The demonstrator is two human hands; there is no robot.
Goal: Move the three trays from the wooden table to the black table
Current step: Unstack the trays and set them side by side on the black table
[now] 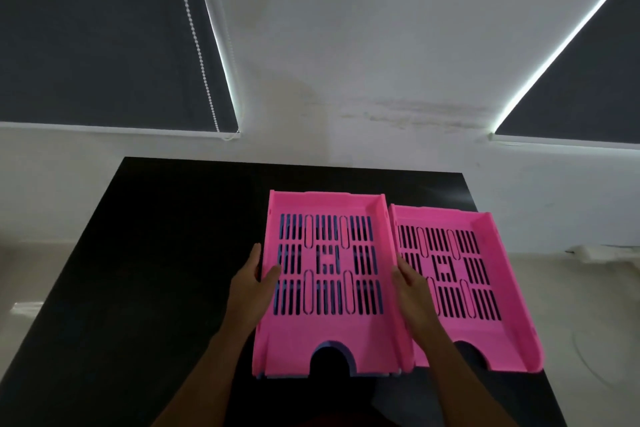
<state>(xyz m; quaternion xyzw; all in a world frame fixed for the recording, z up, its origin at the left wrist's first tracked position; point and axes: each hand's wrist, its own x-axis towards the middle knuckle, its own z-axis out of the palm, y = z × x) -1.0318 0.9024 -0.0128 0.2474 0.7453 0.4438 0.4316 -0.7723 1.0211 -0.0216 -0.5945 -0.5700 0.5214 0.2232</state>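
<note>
Low in the frame's middle, my left grip (254, 282) and right grip (410, 282) clasp the slotted pink plastic tray (327, 336) by its sides over the black counter (156, 253); it may knock the neighbouring pink tray (485, 333) just beside it.

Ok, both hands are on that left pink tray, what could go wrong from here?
The left hand and right hand grip the left pink tray, which seems stacked on a blue tray; lifting could drag it. The right pink tray sits close, so it could get bumped toward the black table edge.
</note>
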